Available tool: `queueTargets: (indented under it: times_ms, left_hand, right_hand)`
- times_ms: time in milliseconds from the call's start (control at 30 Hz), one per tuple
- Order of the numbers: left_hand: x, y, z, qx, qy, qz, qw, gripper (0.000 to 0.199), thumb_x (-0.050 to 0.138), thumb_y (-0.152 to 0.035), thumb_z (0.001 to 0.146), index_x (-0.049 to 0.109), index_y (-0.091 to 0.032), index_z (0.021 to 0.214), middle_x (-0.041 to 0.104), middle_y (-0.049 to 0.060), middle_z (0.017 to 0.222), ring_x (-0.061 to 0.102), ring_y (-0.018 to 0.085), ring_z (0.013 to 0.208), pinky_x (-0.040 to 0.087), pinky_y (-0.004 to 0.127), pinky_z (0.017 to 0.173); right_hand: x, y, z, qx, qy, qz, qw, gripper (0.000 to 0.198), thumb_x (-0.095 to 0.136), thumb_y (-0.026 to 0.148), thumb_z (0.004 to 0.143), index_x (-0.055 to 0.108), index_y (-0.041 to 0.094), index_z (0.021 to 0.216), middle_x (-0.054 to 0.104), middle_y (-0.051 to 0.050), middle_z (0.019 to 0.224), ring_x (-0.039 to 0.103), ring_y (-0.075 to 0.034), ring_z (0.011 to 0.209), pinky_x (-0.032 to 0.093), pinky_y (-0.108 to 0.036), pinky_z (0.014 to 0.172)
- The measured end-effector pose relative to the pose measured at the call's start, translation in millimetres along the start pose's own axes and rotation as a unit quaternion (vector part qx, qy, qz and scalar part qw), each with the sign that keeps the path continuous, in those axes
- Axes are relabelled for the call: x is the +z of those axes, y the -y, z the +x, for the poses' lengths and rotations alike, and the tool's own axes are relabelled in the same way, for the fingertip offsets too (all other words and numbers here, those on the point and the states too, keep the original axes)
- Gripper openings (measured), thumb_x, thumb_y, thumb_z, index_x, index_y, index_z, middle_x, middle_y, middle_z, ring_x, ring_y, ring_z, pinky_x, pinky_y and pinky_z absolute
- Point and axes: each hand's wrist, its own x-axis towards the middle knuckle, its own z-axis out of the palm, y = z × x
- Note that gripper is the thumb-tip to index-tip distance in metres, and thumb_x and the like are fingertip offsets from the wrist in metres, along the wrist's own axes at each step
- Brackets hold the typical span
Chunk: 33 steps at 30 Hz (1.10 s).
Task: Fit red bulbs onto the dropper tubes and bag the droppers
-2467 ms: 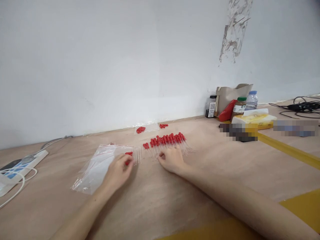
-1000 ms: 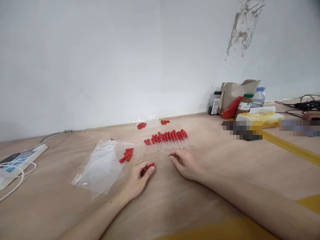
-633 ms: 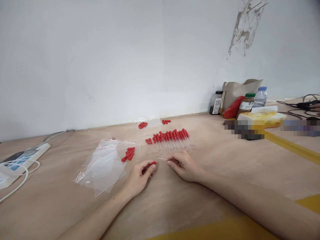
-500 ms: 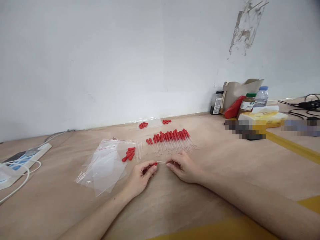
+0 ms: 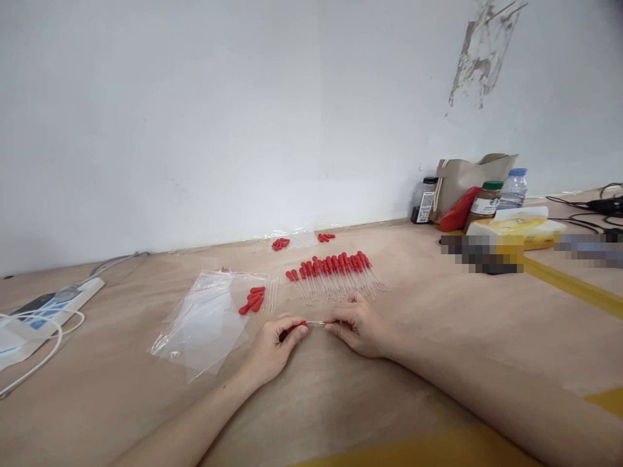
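Note:
My left hand is closed on a red rubber dropper bulb, most of it hidden by the fingers. Between thumb and fingers, my right hand pinches a thin glass dropper tube. The tube's near end meets the mouth of the bulb; how deep it sits cannot be made out. Beyond the hands lies a row of red-topped droppers. Left of that row are several bare glass tubes and a small pile of loose red bulbs.
Clear zip bags lie to the left. More red bulbs rest on plastic by the wall. A power strip with cables sits at far left. Bottles, a beige bag and a tissue pack stand at back right.
The tube and bulb now lie more nearly in one line between my hands. Both hands keep their grips, and the view has shifted very slightly.

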Motion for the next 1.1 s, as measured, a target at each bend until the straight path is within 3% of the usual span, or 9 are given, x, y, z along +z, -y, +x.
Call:
queueTargets:
  times_ms: [200,400,700,1100]
  left_hand:
    - [-2,-6,-5,0.024,0.049,0.030,0.998,0.024,0.042,-0.030,0.087,0.064,-0.020,0.083,0.060,0.003,0.078,0.055,0.016,0.074,0.043,0.027,0.067]
    - [-2,-10,-8,0.049,0.069,0.066,0.994,0.025,0.042,-0.029,0.087,0.064,-0.019,0.081,0.060,0.002,0.076,0.055,0.015,0.071,0.042,0.025,0.066]
    - [2,11,-6,-0.034,0.009,-0.079,0.996,0.021,0.048,-0.032,0.083,0.060,-0.018,0.094,0.062,0.001,0.071,0.057,0.014,0.065,0.045,0.024,0.061]
    - [0,3,-4,-0.035,0.037,-0.073,0.996,0.019,0.047,-0.029,0.084,0.061,-0.017,0.083,0.059,0.000,0.068,0.054,0.013,0.065,0.043,0.022,0.062]
  right_hand:
    - [-3,-5,1,-0.029,0.017,-0.061,0.998,0.021,0.045,0.027,0.084,0.065,0.025,0.091,0.063,-0.002,0.076,0.051,-0.011,0.068,0.023,-0.030,0.073]
    - [-2,1,-2,-0.039,0.012,-0.103,0.994,0.023,0.043,0.026,0.084,0.065,0.022,0.083,0.062,-0.003,0.073,0.050,-0.012,0.067,0.021,-0.031,0.071]
    - [0,7,0,0.066,-0.034,0.044,0.996,0.018,0.040,0.023,0.086,0.057,0.020,0.083,0.062,0.002,0.075,0.051,-0.010,0.067,0.028,-0.027,0.071]
    - [4,7,-1,0.047,-0.014,0.053,0.997,0.016,0.042,0.026,0.085,0.057,0.022,0.085,0.062,0.003,0.073,0.049,-0.009,0.062,0.027,-0.029,0.073]
